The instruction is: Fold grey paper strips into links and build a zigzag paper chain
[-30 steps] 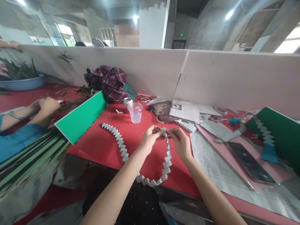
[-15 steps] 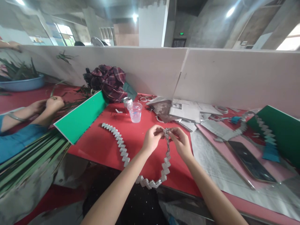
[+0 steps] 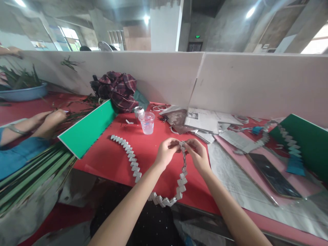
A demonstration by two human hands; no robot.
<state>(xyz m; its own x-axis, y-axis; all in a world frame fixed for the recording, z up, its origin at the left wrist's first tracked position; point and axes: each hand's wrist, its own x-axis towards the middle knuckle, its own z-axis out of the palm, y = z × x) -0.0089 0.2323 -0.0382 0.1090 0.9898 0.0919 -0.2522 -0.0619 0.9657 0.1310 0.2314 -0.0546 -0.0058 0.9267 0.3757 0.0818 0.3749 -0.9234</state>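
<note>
A zigzag chain of folded paper (image 3: 181, 188), greyish white, hangs from my fingers and loops past the table's front edge. Its far end lies on the red table at the left, and my left forearm covers part of it. With thumb and fingers my left hand (image 3: 166, 152) pinches the chain's upper end. Close beside it my right hand (image 3: 198, 153) pinches the same end from the other side. The small piece right between the fingertips is mostly hidden.
Ahead stand a plastic cup (image 3: 147, 123) and a can (image 3: 139, 112). Newspaper sheets (image 3: 202, 119), a phone (image 3: 273, 175) and another paper chain (image 3: 289, 140) lie right. A green board (image 3: 88, 128) separates a co-worker's hands (image 3: 52, 119) and long leaves (image 3: 38, 174) at left.
My hands stay at the chain's end with barely any movement. The co-worker's hands at the left have shifted slightly down, and the leaf held up there no longer shows.
</note>
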